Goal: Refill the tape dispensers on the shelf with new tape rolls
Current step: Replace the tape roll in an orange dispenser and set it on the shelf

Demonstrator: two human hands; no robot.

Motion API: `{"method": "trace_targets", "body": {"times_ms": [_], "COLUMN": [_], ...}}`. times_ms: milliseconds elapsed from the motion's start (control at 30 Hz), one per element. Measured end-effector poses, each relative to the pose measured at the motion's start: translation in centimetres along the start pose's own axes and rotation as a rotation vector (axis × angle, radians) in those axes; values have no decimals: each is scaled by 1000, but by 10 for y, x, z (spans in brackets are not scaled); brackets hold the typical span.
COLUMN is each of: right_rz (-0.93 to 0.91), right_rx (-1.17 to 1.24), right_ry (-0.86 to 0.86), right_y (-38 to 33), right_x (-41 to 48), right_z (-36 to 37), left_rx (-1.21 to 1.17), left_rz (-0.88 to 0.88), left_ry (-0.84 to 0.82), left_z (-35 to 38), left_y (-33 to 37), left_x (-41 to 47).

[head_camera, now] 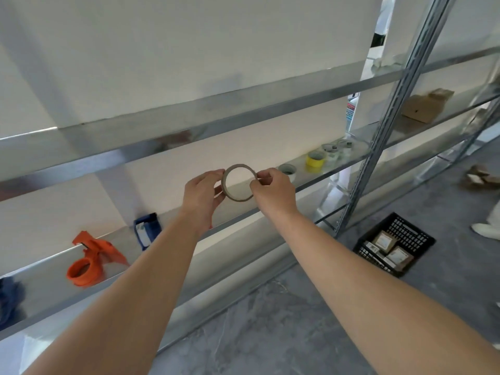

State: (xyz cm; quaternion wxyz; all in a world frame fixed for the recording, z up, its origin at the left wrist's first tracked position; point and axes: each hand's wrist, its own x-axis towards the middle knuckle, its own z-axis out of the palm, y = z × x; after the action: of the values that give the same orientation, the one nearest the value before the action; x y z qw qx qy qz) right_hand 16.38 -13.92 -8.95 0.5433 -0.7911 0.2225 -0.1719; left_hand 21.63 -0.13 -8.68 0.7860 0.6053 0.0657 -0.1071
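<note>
Both hands, left (201,196) and right (273,190), pinch a thin tape ring (239,182) above the shelf (311,182); an orange dispenser (90,259) and a blue dispenser (147,230) sit left, spare rolls (315,159) right, nothing between.

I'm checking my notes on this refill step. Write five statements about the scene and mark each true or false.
1. Both the left hand and the right hand pinch the thin ring. True.
2. The orange dispenser is held in one hand. False: it lies on the shelf, untouched.
3. A yellow tape roll stands on the shelf. True.
4. The black crate sits on the shelf. False: it is on the floor.
5. The crate is empty. False: it holds small boxes.
</note>
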Motion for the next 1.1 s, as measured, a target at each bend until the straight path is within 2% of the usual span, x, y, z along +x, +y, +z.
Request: {"method": "trace_targets", "body": {"times_ms": [367, 800, 1100], "right_rz": [70, 217, 304], "right_rx": [36, -52, -81], "right_ry": [47, 185, 231], "right_y": [46, 96, 126], "right_x": [87, 238, 316], "right_z": [-51, -68, -85], "left_rx": [13, 163, 280], "left_rz": [-69, -168, -176], "left_ry": [-76, -230, -279], "left_z": [92, 196, 255], "left_y": [-36, -82, -103], "left_x": [67, 219, 283]}}
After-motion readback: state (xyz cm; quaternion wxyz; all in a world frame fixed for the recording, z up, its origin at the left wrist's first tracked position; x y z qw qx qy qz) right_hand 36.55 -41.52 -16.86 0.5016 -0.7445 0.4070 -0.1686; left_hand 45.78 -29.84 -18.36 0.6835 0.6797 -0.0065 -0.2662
